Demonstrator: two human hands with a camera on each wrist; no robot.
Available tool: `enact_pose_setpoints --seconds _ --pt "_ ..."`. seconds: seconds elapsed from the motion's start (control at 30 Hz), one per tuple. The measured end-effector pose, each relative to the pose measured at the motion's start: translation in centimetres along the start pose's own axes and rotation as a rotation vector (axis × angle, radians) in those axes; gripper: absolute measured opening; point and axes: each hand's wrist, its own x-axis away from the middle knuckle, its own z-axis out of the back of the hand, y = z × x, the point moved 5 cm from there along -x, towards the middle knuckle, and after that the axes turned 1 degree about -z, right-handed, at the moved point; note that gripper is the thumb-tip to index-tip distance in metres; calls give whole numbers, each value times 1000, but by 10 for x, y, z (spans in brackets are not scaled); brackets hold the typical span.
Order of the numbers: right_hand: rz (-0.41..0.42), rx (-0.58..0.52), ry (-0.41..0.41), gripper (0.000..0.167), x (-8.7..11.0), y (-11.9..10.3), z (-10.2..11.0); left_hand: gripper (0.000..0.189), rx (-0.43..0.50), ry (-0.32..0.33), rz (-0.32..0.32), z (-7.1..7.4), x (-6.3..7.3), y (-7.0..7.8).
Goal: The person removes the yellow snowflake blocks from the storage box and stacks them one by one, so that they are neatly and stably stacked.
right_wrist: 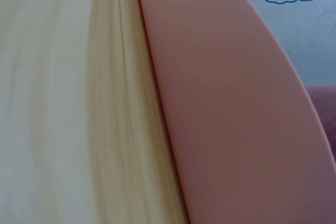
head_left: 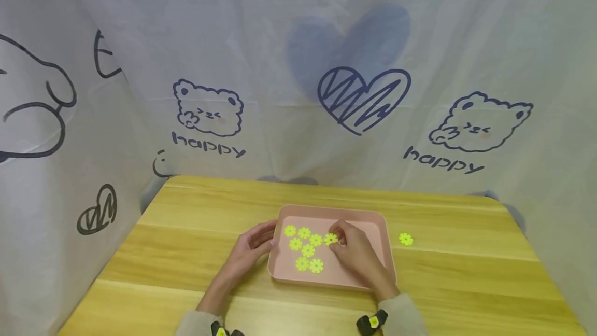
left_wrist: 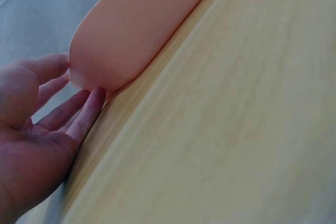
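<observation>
A pink rectangular tray (head_left: 345, 276) lies on the table with several yellow-green flower-shaped pieces (head_left: 302, 263) spread over its left half. Over the tray's middle, my right hand (head_left: 356, 250) pinches one flower-shaped piece (head_left: 331, 239) between thumb and fingertips. My left hand (head_left: 249, 250) is at the tray's left side, its fingertips touching the outer wall; the left wrist view shows the fingers (left_wrist: 94, 100) fairly straight against the tray's corner (left_wrist: 94, 61). In the right wrist view the tray wall (right_wrist: 236, 103) hides the pinched piece.
One more flower-shaped piece (head_left: 406, 239) lies on the wooden table (head_left: 466, 274), right of the tray. A pale curtain (head_left: 280, 118) printed with bears and hearts hangs behind the table and along its left side.
</observation>
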Motion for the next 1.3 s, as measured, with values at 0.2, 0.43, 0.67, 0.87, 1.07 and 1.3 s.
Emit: enact_pose_setpoints --seconds 0.2,0.43,0.67,0.87,1.07,1.3 --pt "-5 -1 15 19 4 2 4 52 21 -15 -8 -2 1 0" --pt "-58 -206 11 25 15 3 10 52 33 -7 -3 -3 4 -2" --pt "-55 -249 34 28 19 0 18 52 32 -4 -5 -2 4 -1" --pt "-42 -230 75 28 22 1 28 52 20 -8 -17 -2 2 -1" --pt "-13 -250 105 29 25 1 38 52 0 -15 -39 -1 1 0" --pt "-6 -251 118 28 32 4 53 52 8 -8 -34 0 -1 0"
